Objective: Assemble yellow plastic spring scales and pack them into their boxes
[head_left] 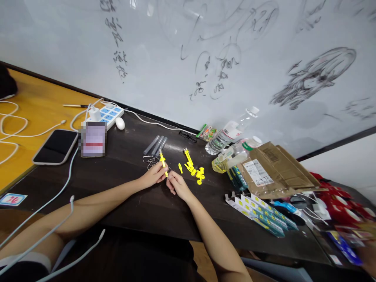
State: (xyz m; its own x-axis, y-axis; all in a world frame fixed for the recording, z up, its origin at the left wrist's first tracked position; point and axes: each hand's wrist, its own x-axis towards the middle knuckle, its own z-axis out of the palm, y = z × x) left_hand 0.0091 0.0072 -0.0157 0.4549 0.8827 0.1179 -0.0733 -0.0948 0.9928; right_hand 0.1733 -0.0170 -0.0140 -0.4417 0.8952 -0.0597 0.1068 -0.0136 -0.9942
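Observation:
My left hand [153, 176] pinches a slim yellow plastic part [162, 158] with a metal tip, held with its tip pointing away from me. Close beside its lower end is my right hand [178, 186], fingers pressed together; what they hold, if anything, is too small to make out. Beyond my left hand lie several clear plastic tubes [155, 145] and some bent metal wire pieces [150, 160]. To the right are slim yellow parts with metal ends [188, 157], a small single yellow piece [180, 168] and a cluster of small yellow pieces [200, 175].
Right of my hands stand two plastic bottles [225, 137], a cardboard package [267, 170] and printed teal boxes [261, 215]. Glasses [188, 136] lie near the whiteboard [164, 58]. At left are a phone [55, 147], a power strip [110, 115] and white cables [63, 196].

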